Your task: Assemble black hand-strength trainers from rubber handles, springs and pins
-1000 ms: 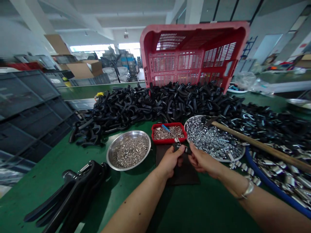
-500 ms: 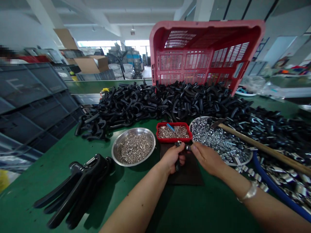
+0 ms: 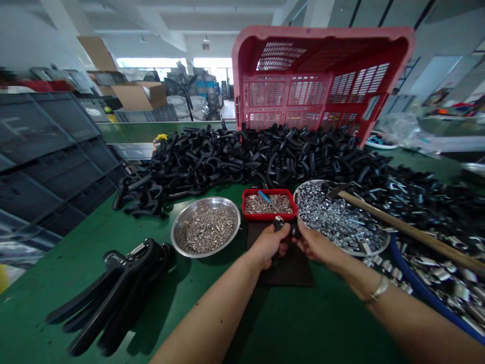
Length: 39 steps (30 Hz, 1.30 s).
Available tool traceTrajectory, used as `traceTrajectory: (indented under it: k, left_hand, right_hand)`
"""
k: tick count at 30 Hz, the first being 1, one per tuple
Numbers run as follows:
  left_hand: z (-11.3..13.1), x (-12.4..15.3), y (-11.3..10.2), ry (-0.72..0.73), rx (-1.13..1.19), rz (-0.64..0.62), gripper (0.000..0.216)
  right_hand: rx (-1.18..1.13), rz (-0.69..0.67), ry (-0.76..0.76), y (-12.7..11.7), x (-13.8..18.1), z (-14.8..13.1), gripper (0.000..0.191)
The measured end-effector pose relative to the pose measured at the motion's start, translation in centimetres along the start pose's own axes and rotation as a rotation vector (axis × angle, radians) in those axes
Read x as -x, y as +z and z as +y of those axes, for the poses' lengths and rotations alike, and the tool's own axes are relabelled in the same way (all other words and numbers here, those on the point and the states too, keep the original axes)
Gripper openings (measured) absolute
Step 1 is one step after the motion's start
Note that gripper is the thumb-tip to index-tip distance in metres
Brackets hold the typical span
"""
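My left hand (image 3: 270, 245) is closed around a small black part with a shiny metal piece (image 3: 279, 219) at its top. Close against it, my right hand (image 3: 311, 242) pinches at the same part's right side; what lies between its fingertips is mostly hidden. Both hands are over a dark flat pad (image 3: 291, 273). Just beyond them sits a red tray (image 3: 270, 218) of small metal pins with a blue strip lying on them. To the left is a steel bowl (image 3: 175, 235) of small pins; to the right, a round dish (image 3: 322, 212) heaped with shiny metal pieces.
Black handles (image 3: 109, 298) lie stacked at the front left. A long pile of black parts (image 3: 227, 156) spans the back, before a tipped red crate (image 3: 326, 35). A wooden-handled hammer (image 3: 394, 220) rests across the dish. A blue-rimmed container (image 3: 411, 280) holds metal parts.
My right hand has dropped slightly and turned, its fingers now curled lower beside the black part. My left hand keeps its hold. The whole view has shifted a little.
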<state>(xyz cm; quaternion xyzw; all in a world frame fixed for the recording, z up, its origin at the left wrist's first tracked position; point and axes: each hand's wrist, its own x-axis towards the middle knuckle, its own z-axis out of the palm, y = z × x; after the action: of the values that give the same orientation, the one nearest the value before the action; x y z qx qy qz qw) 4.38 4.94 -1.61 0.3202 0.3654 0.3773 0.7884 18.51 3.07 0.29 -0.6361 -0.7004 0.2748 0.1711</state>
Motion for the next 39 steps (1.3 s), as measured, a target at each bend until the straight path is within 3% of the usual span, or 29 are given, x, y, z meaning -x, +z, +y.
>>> traceTrajectory:
  k: [1,4,6,10,12,13,15,18,19,22,25,31,33,36,39]
  left_hand:
    - [0.0,0.0,0.0,0.001,0.001,0.003,0.033]
    - [-0.1,0.0,-0.1,-0.023,0.005,-0.028,0.033]
    - [-0.2,0.1,0.0,0.013,-0.098,-0.044,0.033]
    - [-0.1,0.8,0.2,0.331,-0.542,-0.070,0.032]
    - [0.0,1.1,0.1,0.448,-0.753,-0.080,0.031]
    - [0.1,1.2,0.0,0.475,-0.849,-0.072,0.032]
    - [0.2,1.2,-0.3,0.509,-1.041,-0.044,0.035]
    - [0.6,0.9,-0.5,0.534,-1.360,-0.049,0.045]
    - [0.8,0.8,-0.5,0.525,-1.474,-0.052,0.048]
    - [1.9,0.8,0.0,0.402,-1.828,-0.061,0.061]
    - [2.7,1.1,0.1,0.309,-2.101,0.022,0.078]
    - [2.1,2.3,-1.7,0.456,-2.252,0.158,0.069]
    - [2.2,2.6,-2.1,0.466,-2.238,0.156,0.075]
    - [3.6,2.6,-2.5,0.479,-2.143,0.090,0.087]
    - [6.2,0.9,-2.8,0.400,-2.018,0.184,0.059]
  right_hand:
    - [-0.030,-0.013,0.004,0.0,0.1,0.0,0.068]
    - [-0.038,0.177,-0.091,0.0,0.7,0.0,0.050]
    - [-0.182,0.170,-0.033,0.3,1.2,-0.1,0.048]
    - [-0.617,-0.282,0.216,0.5,2.1,-0.3,0.056]
    - [-0.758,-0.442,0.273,0.2,2.5,-0.2,0.057]
    - [-0.758,-0.456,0.268,0.0,2.7,-0.1,0.057]
    - [-0.553,-0.290,0.141,-0.4,2.7,0.5,0.054]
    - [-0.070,0.134,-0.222,-0.9,2.0,1.9,0.033]
    - [0.058,0.200,-0.336,-0.9,1.6,2.3,0.031]
    - [0.295,0.109,-0.497,-0.4,0.2,3.0,0.038]
    - [0.437,0.071,-0.432,0.5,-0.4,2.7,0.027]
    - [0.551,0.124,-0.337,0.7,0.6,1.6,0.031]
    - [0.602,0.158,-0.312,-0.9,1.0,2.1,0.033]
    - [0.739,0.376,-0.138,-5.5,1.5,4.5,0.040]
    - [0.871,0.510,0.174,-10.7,1.4,8.6,0.045]
